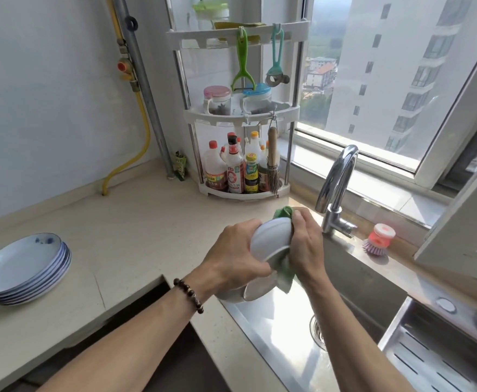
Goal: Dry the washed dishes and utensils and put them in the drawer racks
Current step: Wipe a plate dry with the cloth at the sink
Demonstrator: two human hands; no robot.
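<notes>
Above the sink's left corner, my left hand [233, 256] grips a white bowl [270, 240] by its outer wall, tilted with its base facing me. My right hand [306, 244] presses a green cloth [284, 271] against the bowl's rim; the cloth shows above and below the fingers. A second white bowl [248, 292] lies just below, at the steel sink's [274, 335] left edge, partly hidden by my left hand. A stack of several blue-patterned plates [24, 268] rests on the counter at the far left.
A chrome tap [337, 188] rises right behind my right hand. A corner rack [241, 117] with bottles, jars and hanging tools stands at the back. A pink dish brush [378, 239] sits on the sill ledge. A steel drain tray [435, 363] fills the right basin. A dark opening [152, 306] lies below the counter.
</notes>
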